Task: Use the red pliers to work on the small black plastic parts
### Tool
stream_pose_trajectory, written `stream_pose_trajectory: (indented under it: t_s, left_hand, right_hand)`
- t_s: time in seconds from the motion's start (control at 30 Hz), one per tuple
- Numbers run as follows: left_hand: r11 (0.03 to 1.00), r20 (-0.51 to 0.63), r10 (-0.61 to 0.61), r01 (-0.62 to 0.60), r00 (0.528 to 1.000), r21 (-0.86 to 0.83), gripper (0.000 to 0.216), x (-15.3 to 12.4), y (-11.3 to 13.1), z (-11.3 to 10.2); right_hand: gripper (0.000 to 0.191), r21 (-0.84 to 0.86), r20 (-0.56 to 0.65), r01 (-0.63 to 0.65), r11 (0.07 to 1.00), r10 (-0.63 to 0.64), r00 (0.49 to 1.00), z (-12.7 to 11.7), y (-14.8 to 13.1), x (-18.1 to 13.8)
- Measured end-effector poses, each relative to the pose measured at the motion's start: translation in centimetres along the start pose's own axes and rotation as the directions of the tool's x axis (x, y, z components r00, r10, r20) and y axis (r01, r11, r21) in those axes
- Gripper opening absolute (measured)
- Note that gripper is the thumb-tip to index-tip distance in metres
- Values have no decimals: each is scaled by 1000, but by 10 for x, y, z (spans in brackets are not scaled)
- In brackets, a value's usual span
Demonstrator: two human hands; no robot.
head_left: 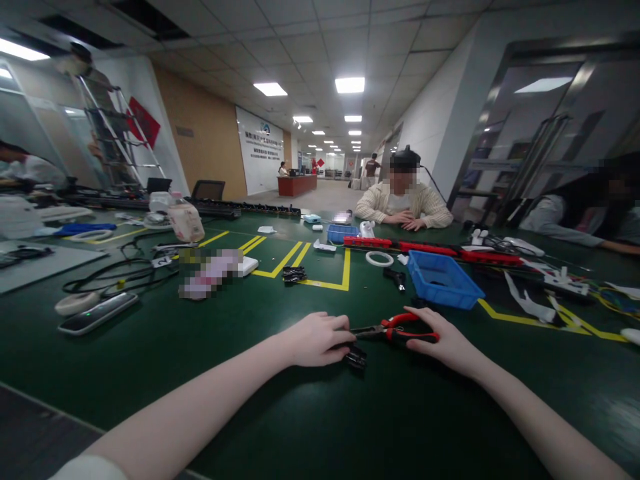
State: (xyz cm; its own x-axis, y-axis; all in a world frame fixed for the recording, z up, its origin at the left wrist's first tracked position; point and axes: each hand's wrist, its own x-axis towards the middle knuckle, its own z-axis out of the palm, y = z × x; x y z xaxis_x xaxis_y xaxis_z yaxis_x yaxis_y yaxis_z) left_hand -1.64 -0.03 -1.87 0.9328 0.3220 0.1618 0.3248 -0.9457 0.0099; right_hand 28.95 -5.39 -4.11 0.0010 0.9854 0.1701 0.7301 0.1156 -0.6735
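My right hand (443, 339) grips a pair of needle-nose pliers (386, 328) by their red and black handles, thumb on one side and fingers on the other. The handles are spread, and the slim jaws point left toward my left hand (320, 340). That hand rests low over the green table with its fingers curled down on a small black part (357, 359), whose upper end they hide. The jaw tips reach the left fingertips; whether they touch the part, I cannot tell. A similar black piece (294, 275) lies farther off, inside yellow tape lines.
A blue bin (443, 280) stands beyond my right hand, with a black tool (396, 279) and a white ring (379, 259) to its left. Left lie a grey device (99, 315), a tape roll (75, 304) and black cables. A person (404, 200) sits opposite.
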Motion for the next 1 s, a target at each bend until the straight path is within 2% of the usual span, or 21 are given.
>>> stream_pose_trajectory:
  t_s: [0.2, 0.27, 0.43, 0.63, 0.87, 1.0]
  left_hand:
    - [938, -36, -78, 61, 996, -342, 27, 0, -7, 7]
    - [911, -43, -87, 62, 995, -407, 22, 1, -8, 8]
    - [871, -63, -99, 56, 993, -487, 17, 3, -7, 10]
    - [829, -109, -103, 25, 989, -558, 12, 6, -4, 16]
    - [805, -133, -84, -11, 988, -593, 11, 8, -1, 20]
    - [815, -90, -73, 7, 993, -580, 15, 6, 0, 16]
  right_hand:
    - [70, -113, 31, 29, 993, -25, 999, 0, 11, 4]
    - [75, -157, 48, 43, 987, -35, 998, -1, 14, 6]
    - [71, -259, 65, 127, 957, -114, 991, 0, 15, 5]
    - [67, -346, 106, 299, 889, -280, 954, 16, -6, -1]
    - [41, -441, 81, 309, 843, -306, 949, 23, -21, -2]
    - [35, -456, 42, 306, 836, -323, 945, 22, -24, -5]
